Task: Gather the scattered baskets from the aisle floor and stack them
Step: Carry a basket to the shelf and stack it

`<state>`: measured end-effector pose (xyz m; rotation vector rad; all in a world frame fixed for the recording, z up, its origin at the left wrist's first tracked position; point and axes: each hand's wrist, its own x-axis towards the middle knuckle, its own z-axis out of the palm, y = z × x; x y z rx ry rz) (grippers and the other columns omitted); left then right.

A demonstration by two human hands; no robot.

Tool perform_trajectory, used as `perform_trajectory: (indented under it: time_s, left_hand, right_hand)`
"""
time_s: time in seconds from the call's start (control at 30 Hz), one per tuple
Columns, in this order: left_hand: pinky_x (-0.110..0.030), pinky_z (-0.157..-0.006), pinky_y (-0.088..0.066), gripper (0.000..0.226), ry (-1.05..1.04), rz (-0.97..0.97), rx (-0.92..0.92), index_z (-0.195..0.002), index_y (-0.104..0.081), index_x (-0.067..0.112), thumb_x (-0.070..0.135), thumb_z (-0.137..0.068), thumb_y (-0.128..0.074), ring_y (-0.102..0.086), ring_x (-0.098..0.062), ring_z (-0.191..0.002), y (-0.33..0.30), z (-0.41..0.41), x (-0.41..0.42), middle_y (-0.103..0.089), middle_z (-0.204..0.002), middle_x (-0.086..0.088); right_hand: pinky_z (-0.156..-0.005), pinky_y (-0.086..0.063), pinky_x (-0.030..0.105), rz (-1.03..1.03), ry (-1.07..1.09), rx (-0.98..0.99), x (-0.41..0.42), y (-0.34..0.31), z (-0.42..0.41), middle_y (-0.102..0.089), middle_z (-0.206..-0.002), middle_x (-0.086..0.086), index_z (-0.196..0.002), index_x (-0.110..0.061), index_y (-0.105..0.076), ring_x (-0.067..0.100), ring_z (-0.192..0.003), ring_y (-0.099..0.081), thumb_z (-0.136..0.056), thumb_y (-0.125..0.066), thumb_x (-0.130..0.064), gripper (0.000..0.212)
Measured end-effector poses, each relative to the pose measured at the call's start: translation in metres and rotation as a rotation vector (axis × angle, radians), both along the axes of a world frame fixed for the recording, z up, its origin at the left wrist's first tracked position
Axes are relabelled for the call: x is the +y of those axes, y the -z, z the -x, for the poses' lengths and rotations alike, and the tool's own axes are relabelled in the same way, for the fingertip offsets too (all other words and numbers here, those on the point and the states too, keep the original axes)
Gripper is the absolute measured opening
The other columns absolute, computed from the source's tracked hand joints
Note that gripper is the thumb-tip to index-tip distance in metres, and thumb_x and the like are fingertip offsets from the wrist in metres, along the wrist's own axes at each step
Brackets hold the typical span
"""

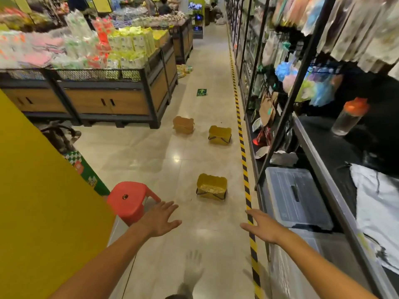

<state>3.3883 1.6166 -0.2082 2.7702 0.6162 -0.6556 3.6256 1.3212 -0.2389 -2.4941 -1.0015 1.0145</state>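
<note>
On the aisle floor [151, 152], glossy beige tile with glare patches: three moulded plastic baskets, each boxy with rounded corners, all apparently lying overturned, bases up. Nearest yellow basket [212, 186] just ahead of the hands, ribbed base panel visible, dark handle lying against the floor at its near edge. Second yellow basket [220, 134] farther up the aisle, close to the striped tape, dark handle likewise down. Orange-brown basket [183, 124] to its left, near the corner of the display bin; blurred, so handle detail not readable. All three well apart from one another, none stacked.

Left hand [160, 220] held out over the tile, fingers straight and spread, holding nothing. Right hand [262, 226] likewise extended, fingers straight and loosely together, empty, above the tape line.

Edges and room: yellow-and-black hazard tape [245, 167] running lengthwise along the right side, just in front of black metal shelving [287, 108] hung with soft packaged goods. Wood-panelled display bin [121, 100] with wire mesh rim on the left, heaped with bright packets. Flat yellow panel [43, 212] close on the near left; red plastic stool [131, 199] beside it, smooth seat, splayed legs. Clear lidded storage box [295, 195] on the lowest shelf at right. Open strip of tile between stool and tape, leading straight to the nearest basket.
</note>
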Motion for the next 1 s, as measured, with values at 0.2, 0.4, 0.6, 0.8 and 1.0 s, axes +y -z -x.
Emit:
perform_trajectory:
  time_s: [0.2, 0.4, 0.6, 0.8, 1.0]
  left_hand:
    - [-0.04, -0.126, -0.011, 0.076, -0.017, 0.045, 0.003, -0.163, -0.018, 0.024, 0.064, -0.101, -0.035, -0.012, -0.024, -0.157, 0.042, -0.079, 0.085, -0.012, -0.171, -0.001]
    - [-0.034, -0.126, -0.009, 0.077, 0.003, 0.098, -0.004, -0.163, -0.016, 0.02, 0.063, -0.102, -0.036, -0.011, -0.024, -0.157, 0.059, -0.165, 0.189, -0.011, -0.171, -0.004]
    - [-0.038, -0.127, -0.011, 0.077, 0.012, 0.122, 0.011, -0.163, -0.016, 0.02, 0.062, -0.102, -0.037, -0.011, -0.027, -0.157, 0.07, -0.237, 0.264, -0.01, -0.171, -0.005]
    - [-0.038, -0.127, -0.012, 0.079, 0.002, 0.15, 0.065, -0.163, -0.016, 0.02, 0.064, -0.101, -0.037, -0.012, -0.028, -0.156, 0.108, -0.3, 0.308, -0.011, -0.171, -0.005]
    - [-0.038, -0.127, -0.013, 0.083, -0.001, 0.164, 0.141, -0.163, -0.014, 0.02, 0.064, -0.099, -0.043, -0.013, -0.027, -0.156, 0.148, -0.372, 0.343, -0.011, -0.171, -0.005]
  right_hand:
    - [-0.12, -0.029, 0.037, 0.054, 0.038, 0.043, 0.081, 0.026, -0.074, -0.028, -0.165, 0.001, -0.159, -0.024, -0.029, 0.021, -0.149, -0.032, -0.094, -0.054, -0.065, 0.081]
    - [-0.12, -0.034, 0.039, 0.098, 0.127, 0.051, 0.168, 0.028, -0.144, -0.035, -0.162, 0.001, -0.157, -0.024, -0.034, 0.021, -0.146, -0.038, -0.093, -0.058, -0.062, 0.078]
    - [-0.119, -0.035, 0.039, 0.1, 0.17, 0.019, 0.231, 0.029, -0.198, -0.034, -0.163, 0.0, -0.158, -0.025, -0.031, 0.02, -0.147, -0.036, -0.094, -0.06, -0.058, 0.078]
    - [-0.119, -0.033, 0.04, 0.165, 0.206, 0.067, 0.276, 0.058, -0.261, -0.03, -0.165, 0.001, -0.159, -0.025, -0.026, 0.022, -0.149, -0.034, -0.094, -0.062, -0.056, 0.081]
    - [-0.117, -0.038, 0.044, 0.176, 0.207, 0.164, 0.321, 0.109, -0.334, -0.036, -0.161, -0.001, -0.158, -0.028, -0.028, 0.022, -0.145, -0.039, -0.093, -0.064, -0.055, 0.079]
